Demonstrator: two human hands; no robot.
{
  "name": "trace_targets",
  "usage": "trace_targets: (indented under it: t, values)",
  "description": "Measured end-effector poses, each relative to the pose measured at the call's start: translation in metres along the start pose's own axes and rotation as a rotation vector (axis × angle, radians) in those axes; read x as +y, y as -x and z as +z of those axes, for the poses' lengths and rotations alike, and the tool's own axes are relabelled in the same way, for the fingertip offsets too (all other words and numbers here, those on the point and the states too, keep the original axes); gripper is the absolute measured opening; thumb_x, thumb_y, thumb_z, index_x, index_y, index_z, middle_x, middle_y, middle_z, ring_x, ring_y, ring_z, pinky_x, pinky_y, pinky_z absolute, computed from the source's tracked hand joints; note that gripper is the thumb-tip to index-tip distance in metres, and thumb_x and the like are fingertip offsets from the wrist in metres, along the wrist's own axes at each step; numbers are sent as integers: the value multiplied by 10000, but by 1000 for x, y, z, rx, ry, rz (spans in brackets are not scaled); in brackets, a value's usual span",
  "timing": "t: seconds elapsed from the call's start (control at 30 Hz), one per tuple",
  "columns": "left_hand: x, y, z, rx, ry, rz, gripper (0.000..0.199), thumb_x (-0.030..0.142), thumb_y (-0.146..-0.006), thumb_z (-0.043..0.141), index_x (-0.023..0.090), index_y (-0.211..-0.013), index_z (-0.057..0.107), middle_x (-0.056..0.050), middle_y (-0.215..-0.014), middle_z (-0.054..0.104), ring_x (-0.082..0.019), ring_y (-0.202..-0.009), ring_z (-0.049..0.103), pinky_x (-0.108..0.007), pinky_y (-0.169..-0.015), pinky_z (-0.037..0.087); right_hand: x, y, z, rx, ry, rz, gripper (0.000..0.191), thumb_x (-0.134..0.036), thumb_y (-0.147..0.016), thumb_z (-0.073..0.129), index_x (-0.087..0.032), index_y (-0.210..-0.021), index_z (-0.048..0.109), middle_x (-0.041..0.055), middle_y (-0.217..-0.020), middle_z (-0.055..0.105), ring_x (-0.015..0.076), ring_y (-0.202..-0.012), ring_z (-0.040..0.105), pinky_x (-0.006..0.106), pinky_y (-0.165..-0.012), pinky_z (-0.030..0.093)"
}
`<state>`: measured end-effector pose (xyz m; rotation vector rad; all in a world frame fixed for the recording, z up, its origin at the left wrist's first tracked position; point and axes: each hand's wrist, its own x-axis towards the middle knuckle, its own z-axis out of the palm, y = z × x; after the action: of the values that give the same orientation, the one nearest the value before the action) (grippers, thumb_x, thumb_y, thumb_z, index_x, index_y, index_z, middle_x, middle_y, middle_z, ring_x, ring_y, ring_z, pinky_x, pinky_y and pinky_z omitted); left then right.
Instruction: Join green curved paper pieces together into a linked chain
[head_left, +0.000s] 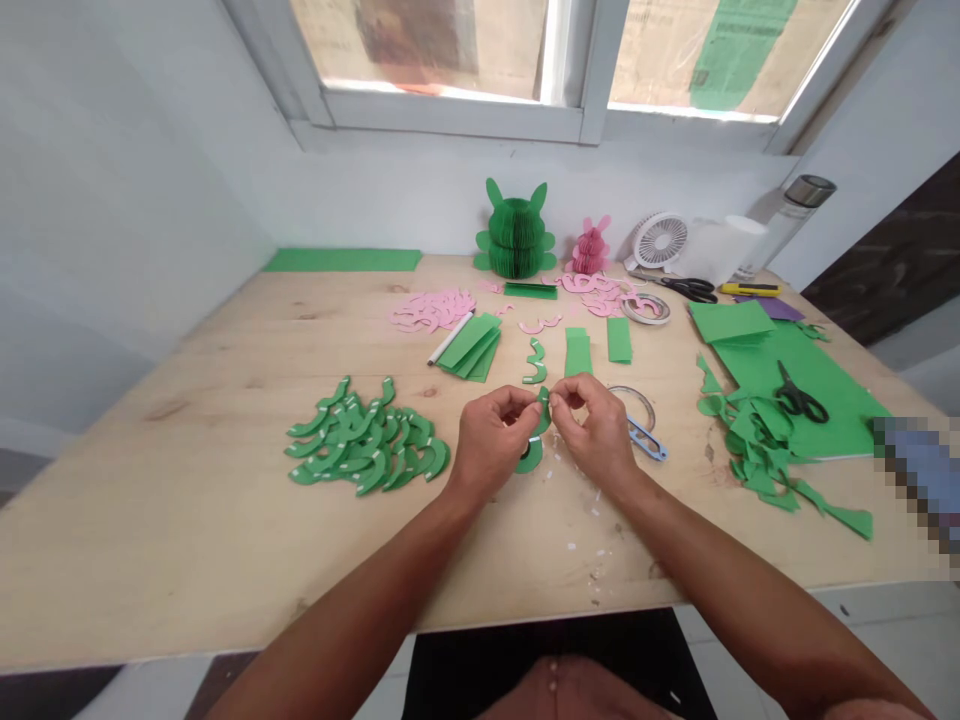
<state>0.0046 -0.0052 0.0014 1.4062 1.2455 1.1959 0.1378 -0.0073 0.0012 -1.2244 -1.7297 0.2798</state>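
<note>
Near the middle of the table, a curved green paper piece (531,456) with small white strips hangs between my hands. My left hand (493,437) pinches its upper part between thumb and fingers. At the piece's top right edge, my right hand (592,425) is closed, thumb and index fingertip together; whatever is between them is too small to make out. Just beyond my hands lies another curved green piece (535,362). A pile of similar green pieces (367,440) with white strips sits left of my left hand. Tiny white scraps (572,546) are scattered below my right hand.
A tape roll (646,405) and blue cutter (647,440) lie beside my right hand. Green scraps (761,440) and scissors (801,400) are farther right. Pink pieces (433,311), a green paper figure (516,238), a pink figure (589,248) and a white fan (660,241) stand or lie behind.
</note>
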Motion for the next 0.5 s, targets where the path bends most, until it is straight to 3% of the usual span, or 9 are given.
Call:
trace_targets:
  t: [0.17, 0.5]
  values:
    - [1, 0, 0, 36, -45, 19, 131, 260, -696, 589, 139, -689, 637, 5, -606, 623, -82, -490, 500, -187, -463, 396, -3, 1, -1, -7, 64, -83, 73, -161, -808, 497, -189, -767, 551, 32, -715, 601, 166, -703, 550, 300, -667, 434]
    - [9, 5, 1, 128, -339, 216, 79, 209, -702, 566, 181, -688, 638, 17, -616, 653, -111, -580, 559, -217, -608, 442, 0, 3, 0, 8, 215, -182, 54, -163, -788, 544, -196, -763, 579, 42, -739, 642, 190, -728, 565, 326, -679, 420]
